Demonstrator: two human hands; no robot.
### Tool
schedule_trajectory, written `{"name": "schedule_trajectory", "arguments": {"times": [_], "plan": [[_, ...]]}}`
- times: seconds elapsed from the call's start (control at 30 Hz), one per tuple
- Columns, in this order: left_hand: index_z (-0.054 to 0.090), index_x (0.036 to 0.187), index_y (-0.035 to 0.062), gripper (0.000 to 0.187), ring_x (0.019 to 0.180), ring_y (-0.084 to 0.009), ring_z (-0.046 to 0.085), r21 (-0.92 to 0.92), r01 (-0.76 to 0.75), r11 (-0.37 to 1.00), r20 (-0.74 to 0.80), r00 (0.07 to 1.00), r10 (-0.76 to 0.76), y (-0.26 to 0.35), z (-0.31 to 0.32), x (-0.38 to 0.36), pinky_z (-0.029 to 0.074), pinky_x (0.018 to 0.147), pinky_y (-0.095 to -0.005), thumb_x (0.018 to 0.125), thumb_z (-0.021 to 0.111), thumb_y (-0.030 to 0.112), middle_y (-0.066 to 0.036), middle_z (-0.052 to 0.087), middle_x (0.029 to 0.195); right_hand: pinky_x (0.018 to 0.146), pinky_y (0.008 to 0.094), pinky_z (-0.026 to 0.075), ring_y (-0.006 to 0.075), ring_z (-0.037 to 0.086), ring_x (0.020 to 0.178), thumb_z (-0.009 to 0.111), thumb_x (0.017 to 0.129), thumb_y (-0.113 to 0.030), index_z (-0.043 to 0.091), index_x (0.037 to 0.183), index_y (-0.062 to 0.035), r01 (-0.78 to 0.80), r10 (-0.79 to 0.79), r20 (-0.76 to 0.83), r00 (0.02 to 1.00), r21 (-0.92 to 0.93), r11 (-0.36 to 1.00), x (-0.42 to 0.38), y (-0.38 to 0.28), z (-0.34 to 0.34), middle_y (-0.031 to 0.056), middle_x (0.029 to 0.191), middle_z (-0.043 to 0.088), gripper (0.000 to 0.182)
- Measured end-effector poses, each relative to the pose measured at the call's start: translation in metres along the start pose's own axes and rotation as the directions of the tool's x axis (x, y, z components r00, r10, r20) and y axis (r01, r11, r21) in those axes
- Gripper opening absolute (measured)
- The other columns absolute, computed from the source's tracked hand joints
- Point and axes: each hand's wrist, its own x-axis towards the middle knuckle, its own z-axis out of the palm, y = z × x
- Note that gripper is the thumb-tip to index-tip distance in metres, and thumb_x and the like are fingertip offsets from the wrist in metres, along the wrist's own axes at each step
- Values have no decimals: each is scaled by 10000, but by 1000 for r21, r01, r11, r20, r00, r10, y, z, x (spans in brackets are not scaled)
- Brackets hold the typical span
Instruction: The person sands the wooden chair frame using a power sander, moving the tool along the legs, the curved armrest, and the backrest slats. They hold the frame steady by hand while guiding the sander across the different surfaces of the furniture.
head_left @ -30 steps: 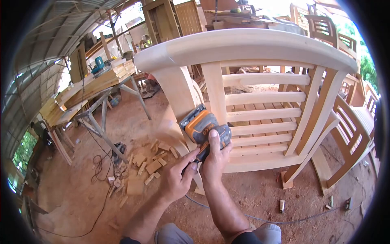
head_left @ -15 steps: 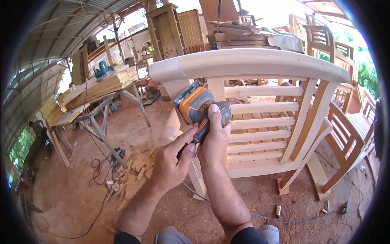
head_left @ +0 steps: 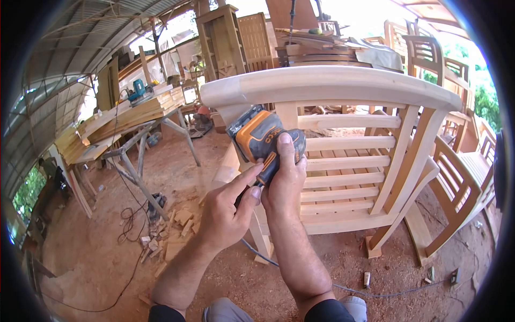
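An orange and black electric sander (head_left: pixel 263 137) is held up against the upper left part of a pale wooden chair (head_left: pixel 343 86), its pad end near the curved top rail. My right hand (head_left: pixel 285 185) wraps round the sander's body, thumb lying on top. Lower on the tool, my left hand (head_left: pixel 228 212) pinches the narrow rear end where the cord comes out, index finger stretched along it. Horizontal slats (head_left: pixel 343 161) fill the chair's back on the right of the sander. A blue-grey cord (head_left: pixel 257 253) runs low behind my right forearm.
Boards and a teal power tool (head_left: pixel 139 88) lie on a trestle bench (head_left: pixel 134 129) at the left. Wood offcuts (head_left: pixel 182 220) and a black cable (head_left: pixel 129 220) litter the dirt floor. More wooden chairs (head_left: pixel 461 166) stand at the right; stacked planks (head_left: pixel 316 53) are behind.
The sander has tilted a little, its pad end turning slightly up and left beside the chair's top rail. Both hands keep the same grip, and the view has shifted slightly.
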Motion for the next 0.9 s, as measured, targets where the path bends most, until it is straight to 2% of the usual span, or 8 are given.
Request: {"name": "schedule_trajectory", "arguments": {"times": [0.23, 0.27, 0.37, 0.53, 0.63, 0.77, 0.87, 0.9], "plan": [[654, 1407, 39, 407, 923, -286, 791, -14, 107, 994, 42, 993, -106, -30, 24, -29, 605, 798, -371, 1002, 640, 74, -208, 777, 1089, 743, 289, 542, 140, 624, 886, 769, 980, -373, 457, 1309, 35, 13, -19, -130, 991, -52, 999, -12, 34, -42, 108, 1070, 620, 610], [660, 1410, 64, 402, 961, -295, 788, 30, 74, 997, 28, 997, -75, -36, 30, -35, 609, 823, -384, 1010, 634, 99, -186, 779, 1115, 742, 290, 538, 138, 623, 893, 777, 976, -359, 467, 1301, 24, -19, 8, -176, 984, -56, 998, -17, 38, -51, 102, 1072, 620, 590], [639, 1411, 3, 399, 1003, -226, 773, 75, 176, 982, 150, 971, -186, -54, 47, -56, 594, 881, -344, 1017, 631, 69, -204, 756, 1235, 748, 292, 536, 136, 621, 901, 780, 975, -344, 474, 1302, 20, -22, 19, -245, 969, -11, 1000, -25, 58, -85, 100, 1073, 620, 578], [671, 1374, 15, 383, 1092, -316, 758, 7, 243, 970, 177, 954, -241, -84, 87, -98, 598, 939, -383, 995, 653, 69, -217, 746, 1235, 848, 336, 540, 192, 629, 970, 764, 950, -331, 491, 1323, 44, -65, 35, -351, 936, -73, 995, -39, 97, -153, 141, 1137, 619, 595], [674, 1378, 34, 389, 1099, -306, 759, 2, 356, 934, 231, 909, -347, -103, 108, -124, 597, 943, -385, 991, 660, 70, -213, 745, 1242, 835, 336, 546, 204, 635, 962, 754, 944, -337, 490, 1338, 54, -102, 22, -422, 906, -167, 981, -48, 123, -193, 156, 1140, 618, 614], [668, 1385, 43, 390, 1128, -302, 748, 15, 384, 923, 253, 892, -375, -129, 131, -156, 598, 939, -386, 997, 642, 66, -189, 748, 1244, 793, 350, 560, 215, 643, 935, 751, 926, -339, 473, 1356, 73, -143, 29, -498, 867, -193, 971, -59, 154, -236, 175, 1147, 617, 657], [659, 1408, 90, 407, 990, -361, 765, 26, 363, 932, 222, 907, -359, -137, 145, -172, 613, 841, -417, 1002, 627, 95, -210, 757, 1149, 776, 351, 562, 220, 648, 922, 753, 919, -333, 466, 1374, 64, -241, 152, -492, 857, -122, 963, -69, 152, -249, 175, 1136, 623, 669], [659, 1409, 92, 411, 987, -359, 765, 9, 328, 944, 202, 925, -323, -141, 148, -172, 612, 841, -417, 998, 627, 90, -208, 755, 1157, 776, 350, 561, 219, 646, 924, 754, 917, -330, 468, 1377, 57, -197, 104, -495, 863, -139, 970, -67, 158, -253, 171, 1128, 625, 666]]}}
